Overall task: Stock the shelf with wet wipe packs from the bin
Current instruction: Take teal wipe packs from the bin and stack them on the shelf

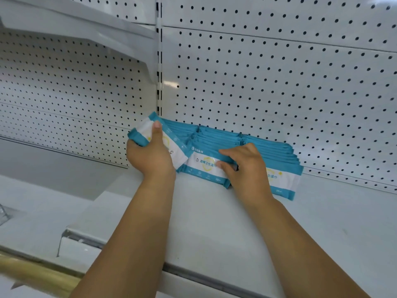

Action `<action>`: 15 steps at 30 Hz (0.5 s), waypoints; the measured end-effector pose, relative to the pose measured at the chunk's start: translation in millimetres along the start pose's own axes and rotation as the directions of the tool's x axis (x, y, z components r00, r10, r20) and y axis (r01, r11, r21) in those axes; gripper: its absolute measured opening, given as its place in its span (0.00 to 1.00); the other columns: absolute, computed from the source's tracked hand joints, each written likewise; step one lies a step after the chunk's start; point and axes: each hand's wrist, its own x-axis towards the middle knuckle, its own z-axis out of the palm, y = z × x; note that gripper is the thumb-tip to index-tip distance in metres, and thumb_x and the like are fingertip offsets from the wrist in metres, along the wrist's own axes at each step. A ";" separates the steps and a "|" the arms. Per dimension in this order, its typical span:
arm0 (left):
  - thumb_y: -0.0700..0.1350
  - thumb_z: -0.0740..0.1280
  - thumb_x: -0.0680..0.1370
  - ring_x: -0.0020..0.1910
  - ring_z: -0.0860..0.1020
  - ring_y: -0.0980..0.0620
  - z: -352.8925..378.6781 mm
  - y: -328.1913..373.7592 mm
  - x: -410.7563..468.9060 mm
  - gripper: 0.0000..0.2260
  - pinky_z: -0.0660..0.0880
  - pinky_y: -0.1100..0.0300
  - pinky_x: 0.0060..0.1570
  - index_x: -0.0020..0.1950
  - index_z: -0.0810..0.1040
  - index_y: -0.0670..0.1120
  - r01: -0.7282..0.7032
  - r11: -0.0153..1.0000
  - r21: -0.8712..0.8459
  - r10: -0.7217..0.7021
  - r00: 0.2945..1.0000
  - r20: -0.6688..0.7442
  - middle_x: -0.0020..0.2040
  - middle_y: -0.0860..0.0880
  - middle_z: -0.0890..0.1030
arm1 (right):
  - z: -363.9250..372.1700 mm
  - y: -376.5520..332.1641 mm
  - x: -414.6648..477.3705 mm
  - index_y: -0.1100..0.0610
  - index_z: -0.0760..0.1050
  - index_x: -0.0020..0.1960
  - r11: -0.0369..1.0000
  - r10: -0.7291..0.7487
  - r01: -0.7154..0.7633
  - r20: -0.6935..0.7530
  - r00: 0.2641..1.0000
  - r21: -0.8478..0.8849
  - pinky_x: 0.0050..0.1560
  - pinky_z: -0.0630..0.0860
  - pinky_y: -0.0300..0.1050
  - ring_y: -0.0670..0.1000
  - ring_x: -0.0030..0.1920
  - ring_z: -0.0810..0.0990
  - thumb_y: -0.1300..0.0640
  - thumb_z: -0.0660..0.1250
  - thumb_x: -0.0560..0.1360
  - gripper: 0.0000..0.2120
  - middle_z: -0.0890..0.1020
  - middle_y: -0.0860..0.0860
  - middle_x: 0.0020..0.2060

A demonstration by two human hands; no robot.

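Note:
Several blue-and-white wet wipe packs (pixel 253 145) stand in rows on the white shelf (pixel 236 222), leaning back against the pegboard wall. My left hand (pixel 151 155) grips a small bundle of packs (pixel 146 130) at the left end of the rows, thumb over its white face. My right hand (pixel 245 164) rests on the front packs, fingers curled over their top edge and thumb against the front pack's white face (pixel 204 166). The bin is out of view.
A white pegboard back wall (pixel 279 82) rises behind the packs. An upper shelf (pixel 75 24) overhangs at the top left. A neighbouring shelf bay (pixel 43 164) lies to the left, lower down. The shelf's front edge (pixel 214 276) runs below my forearms.

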 end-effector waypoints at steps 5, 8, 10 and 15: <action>0.49 0.75 0.76 0.42 0.84 0.51 4.4 2.4 -10.3 0.09 0.83 0.52 0.44 0.51 0.81 0.46 0.171 0.974 0.150 -0.199 0.960 0.198 0.46 0.50 0.84 | -10.1 -7.9 -2.1 0.54 0.82 0.59 0.991 0.117 -0.110 -0.085 0.990 0.078 0.60 0.67 0.38 0.46 0.55 0.74 0.55 0.76 0.73 0.15 0.80 0.43 0.50; 0.51 0.69 0.80 0.48 0.84 0.48 10.4 5.6 -19.3 0.07 0.83 0.47 0.49 0.51 0.80 0.48 0.220 0.956 0.192 -0.276 0.896 0.347 0.47 0.49 0.85 | -22.2 -24.0 -4.7 0.53 0.82 0.58 0.902 0.253 -0.218 -0.048 0.966 0.372 0.50 0.71 0.28 0.42 0.47 0.79 0.55 0.72 0.76 0.11 0.82 0.44 0.47; 0.54 0.65 0.82 0.48 0.85 0.46 14.1 8.4 -26.0 0.11 0.83 0.45 0.50 0.51 0.78 0.46 0.251 0.939 0.236 -0.331 0.846 0.419 0.48 0.47 0.84 | -24.7 -33.9 -4.5 0.53 0.81 0.58 0.833 0.303 -0.276 0.022 0.953 0.480 0.49 0.73 0.29 0.41 0.46 0.80 0.54 0.72 0.77 0.10 0.83 0.43 0.46; 0.59 0.61 0.82 0.54 0.84 0.40 16.2 10.2 -35.4 0.22 0.80 0.37 0.55 0.62 0.79 0.42 0.305 0.900 0.312 -0.432 0.722 0.541 0.55 0.39 0.85 | -25.5 -41.9 -1.4 0.51 0.81 0.53 0.697 0.334 -0.393 0.213 0.918 0.600 0.46 0.78 0.33 0.42 0.45 0.84 0.53 0.72 0.76 0.07 0.86 0.46 0.43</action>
